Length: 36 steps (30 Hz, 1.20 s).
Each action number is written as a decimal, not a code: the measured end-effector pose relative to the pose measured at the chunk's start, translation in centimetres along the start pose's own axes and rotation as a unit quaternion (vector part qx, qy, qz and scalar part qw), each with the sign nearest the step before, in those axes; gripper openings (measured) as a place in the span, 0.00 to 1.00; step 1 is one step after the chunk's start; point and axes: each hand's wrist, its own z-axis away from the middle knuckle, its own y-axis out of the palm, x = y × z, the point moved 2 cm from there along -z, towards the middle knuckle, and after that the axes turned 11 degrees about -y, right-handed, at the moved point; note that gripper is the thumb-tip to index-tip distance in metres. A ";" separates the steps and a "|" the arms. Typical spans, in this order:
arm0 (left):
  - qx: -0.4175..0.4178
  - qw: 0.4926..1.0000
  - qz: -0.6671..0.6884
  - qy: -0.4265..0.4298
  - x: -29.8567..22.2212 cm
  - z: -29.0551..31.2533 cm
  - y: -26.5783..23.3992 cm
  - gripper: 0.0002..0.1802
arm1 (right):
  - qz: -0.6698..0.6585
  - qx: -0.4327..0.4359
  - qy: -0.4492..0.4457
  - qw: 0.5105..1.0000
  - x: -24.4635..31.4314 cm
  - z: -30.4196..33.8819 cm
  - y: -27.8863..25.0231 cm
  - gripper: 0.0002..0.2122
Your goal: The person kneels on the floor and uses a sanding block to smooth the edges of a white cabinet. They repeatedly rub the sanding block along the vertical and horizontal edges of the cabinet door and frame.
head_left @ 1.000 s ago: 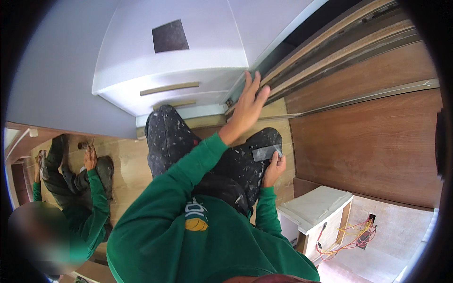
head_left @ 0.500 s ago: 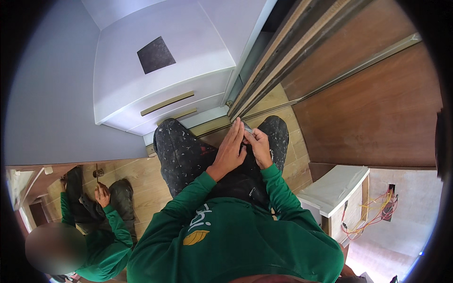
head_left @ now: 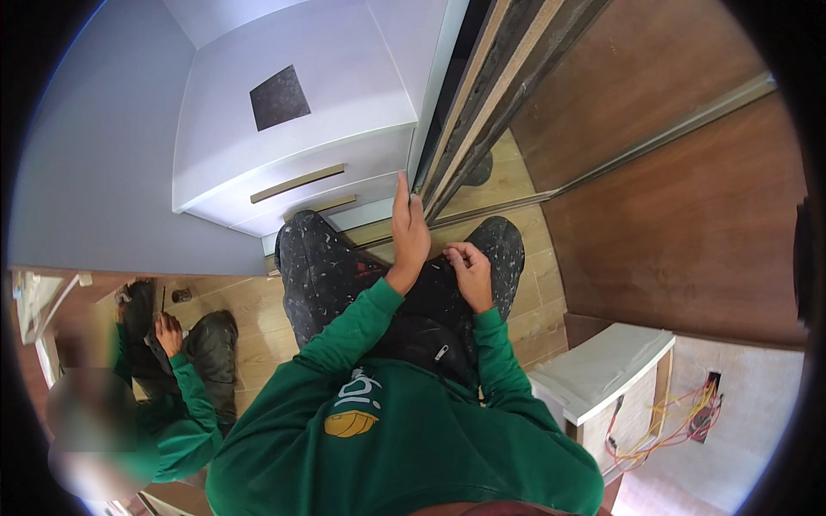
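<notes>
My left hand (head_left: 411, 236) hovers beside the panel edges (head_left: 504, 86), apart from my right hand (head_left: 469, 273).
A white cabinet (head_left: 348, 86) stands ahead, a co-worker (head_left: 189, 413) at my left. My hands, together earlier, have separated: left fingers extended, right ones curled, whether around something I cannot tell. The edges run long, forward and rightward.

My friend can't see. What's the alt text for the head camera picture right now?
A person in a green top holds the left hand flat in front of white drawers; the right hand is curled near speckled dark trousers, holding nothing I can make out. Another person in green is at left, and colourful wires show at lower right.
</notes>
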 end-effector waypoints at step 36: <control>0.047 0.961 0.179 -0.204 -5.7 -6.5 3.9 0.29 | 0.003 0.022 -0.020 1.000 0.5 -0.1 0.9 0.10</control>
